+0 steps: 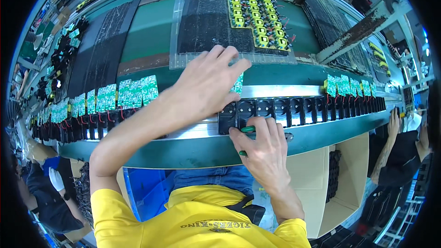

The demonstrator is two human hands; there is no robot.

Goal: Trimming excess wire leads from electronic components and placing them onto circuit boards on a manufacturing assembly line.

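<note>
My left hand (pixel 213 80) reaches across the front of the bench, its fingers bent round a small green circuit board (pixel 238 85) that is mostly covered by the hand. Just below its thumb, a black plastic case (pixel 227 117) stands at the near end of a row of open black cases (pixel 296 111) on a metal rail. My right hand (pixel 266 151) is closed round a green-handled tool (pixel 248 129), whose working end I cannot make out. The right thumb and index finger lie against the front of the black cases.
To the left, several cases carry upright green boards (pixel 106 98) with red wires; more boards (pixel 349 86) stand to the right. Yellow-topped circuit boards (pixel 257 14) lie on a dark mat beyond. A slanted metal post (pixel 353 39) rises at right. Below are a cardboard box (pixel 351 179) and blue bin (pixel 147 193). Co-workers sit either side.
</note>
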